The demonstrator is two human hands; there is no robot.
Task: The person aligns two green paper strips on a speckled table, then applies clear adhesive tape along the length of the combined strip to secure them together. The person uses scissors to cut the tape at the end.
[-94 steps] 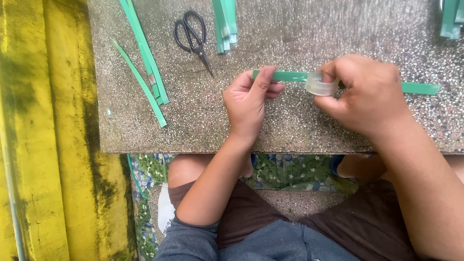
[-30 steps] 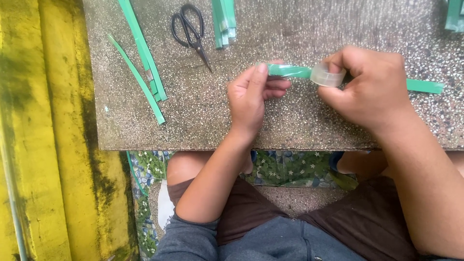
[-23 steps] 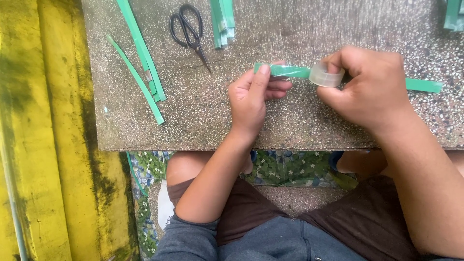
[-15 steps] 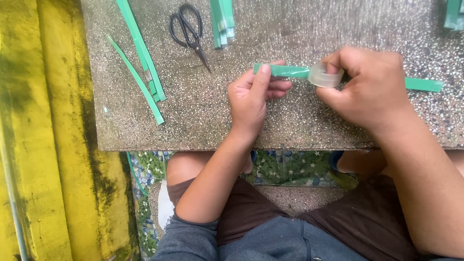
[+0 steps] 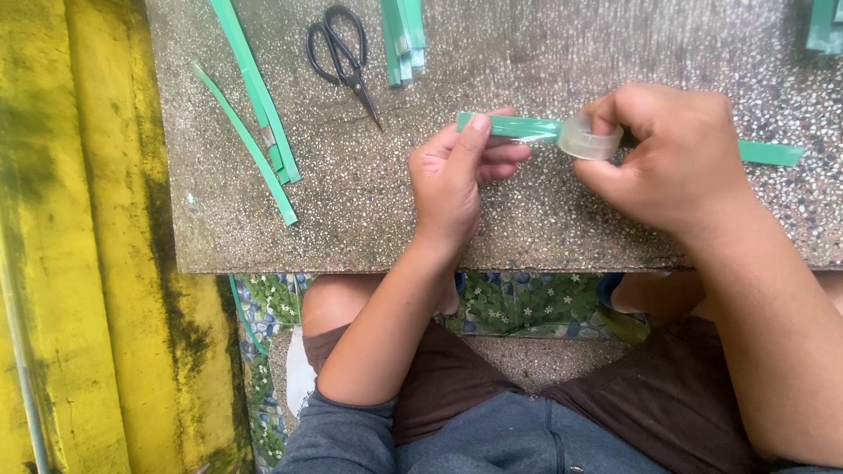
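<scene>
A long green paper strip lies across a speckled stone slab. My left hand pinches the strip's left end between thumb and index finger. My right hand grips a small roll of clear tape pressed against the strip's middle. The strip's right end sticks out past my right hand. The part of the strip under my right hand is hidden.
Black scissors lie at the slab's far middle. Loose green strips lie at the left, a stack of strips beside the scissors, more strips at the top right. A yellow wall runs down the left.
The strip, the tape roll and both hands have shifted only slightly, a little left and down; the grips are the same.
</scene>
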